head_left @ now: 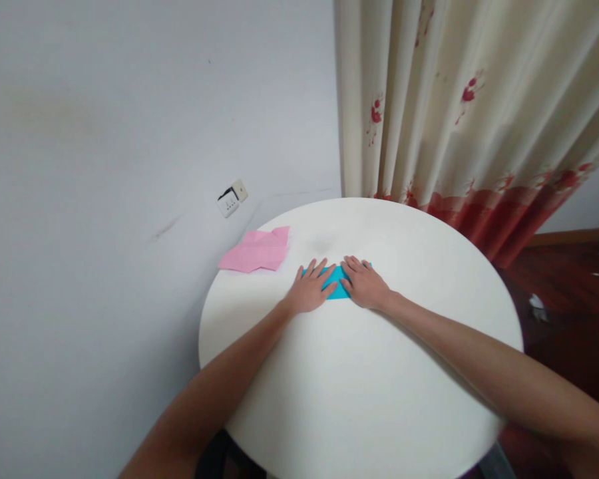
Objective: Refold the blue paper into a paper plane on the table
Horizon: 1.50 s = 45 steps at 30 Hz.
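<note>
A blue sheet of paper (337, 285) lies flat on the round white table (359, 386), its ends covered by my hands. My left hand (309, 289) rests palm down on the left part of the paper, fingers spread. On the right part, my right hand (365, 283) also lies palm down with its fingers stretched out. Between the two thumbs a strip of the blue paper shows. Farther left, near the table's edge, is a creased pink sheet of paper (257, 251), apart from both hands.
The table's left side stands close to a pale wall (104, 199) with a white socket (228, 204). Behind the table hangs a cream curtain (429, 100) with red flowers and a red lower border. A dark floor (569, 319) shows at the right.
</note>
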Each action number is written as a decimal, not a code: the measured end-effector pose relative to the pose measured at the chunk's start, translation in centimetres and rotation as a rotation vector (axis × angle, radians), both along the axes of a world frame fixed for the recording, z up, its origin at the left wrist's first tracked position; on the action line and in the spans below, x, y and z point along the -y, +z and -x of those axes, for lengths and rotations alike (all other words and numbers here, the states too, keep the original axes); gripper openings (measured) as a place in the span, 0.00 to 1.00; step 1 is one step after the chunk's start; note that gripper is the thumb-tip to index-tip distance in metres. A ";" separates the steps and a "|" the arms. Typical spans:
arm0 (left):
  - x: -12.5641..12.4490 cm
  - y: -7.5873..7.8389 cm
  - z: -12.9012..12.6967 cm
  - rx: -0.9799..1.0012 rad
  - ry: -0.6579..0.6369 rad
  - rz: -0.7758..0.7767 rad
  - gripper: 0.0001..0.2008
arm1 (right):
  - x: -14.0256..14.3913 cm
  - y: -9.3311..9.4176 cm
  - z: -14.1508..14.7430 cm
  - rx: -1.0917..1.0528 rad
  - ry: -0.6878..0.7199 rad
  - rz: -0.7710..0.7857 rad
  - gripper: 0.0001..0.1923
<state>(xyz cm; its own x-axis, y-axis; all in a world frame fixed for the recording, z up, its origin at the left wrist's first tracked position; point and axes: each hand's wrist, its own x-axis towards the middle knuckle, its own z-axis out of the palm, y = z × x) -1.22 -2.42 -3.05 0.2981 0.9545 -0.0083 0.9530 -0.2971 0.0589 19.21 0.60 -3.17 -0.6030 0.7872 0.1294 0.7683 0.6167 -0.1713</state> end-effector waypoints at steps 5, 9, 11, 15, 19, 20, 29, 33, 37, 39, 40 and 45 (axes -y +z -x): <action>0.0 -0.1 0.0 0.002 0.001 -0.008 0.31 | -0.2 -0.2 -0.3 -0.008 -0.122 0.005 0.31; 0.2 0.1 0.0 0.010 -0.004 -0.010 0.31 | -0.3 -0.1 -0.5 -0.019 -0.231 0.004 0.31; 0.3 0.2 -0.1 0.012 -0.007 -0.006 0.31 | -0.4 -0.1 -0.6 -0.020 -0.270 -0.014 0.31; 0.3 0.3 -0.1 0.008 -0.003 0.001 0.31 | -0.5 0.0 -0.6 -0.025 -0.252 -0.096 0.31; 0.3 0.3 -0.1 -0.004 -0.002 -0.002 0.31 | -0.3 0.0 -0.2 -0.030 0.010 -0.057 0.30; 0.3 0.3 -0.1 -0.008 -0.002 -0.006 0.31 | -0.3 0.0 -0.1 -0.032 0.067 -0.031 0.30; 0.1 0.1 0.0 -0.006 -0.007 -0.006 0.31 | -0.2 -0.1 0.0 -0.055 0.134 0.013 0.31; 0.1 0.1 0.0 -0.003 -0.006 -0.007 0.31 | -0.1 0.1 0.0 -0.060 0.134 0.010 0.31; 0.2 0.1 0.0 -0.002 -0.004 -0.007 0.31 | 0.0 0.2 0.0 -0.054 0.128 0.009 0.31; 0.2 0.2 -0.1 -0.003 -0.003 -0.006 0.31 | 0.0 0.2 0.0 -0.050 0.126 0.014 0.31; 0.2 0.2 -0.1 -0.003 -0.002 -0.006 0.31 | 0.0 0.2 0.0 -0.049 0.126 0.017 0.31; 0.1 0.2 -0.1 -0.006 0.001 0.001 0.31 | -0.1 0.2 0.0 -0.051 0.131 0.018 0.31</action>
<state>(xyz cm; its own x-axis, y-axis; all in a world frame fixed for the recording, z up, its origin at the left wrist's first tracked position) -1.12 -2.52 -2.84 0.2971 0.9548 -0.0105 0.9536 -0.2961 0.0536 19.25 0.67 -2.92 -0.6935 0.7048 0.1493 0.6717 0.7075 -0.2197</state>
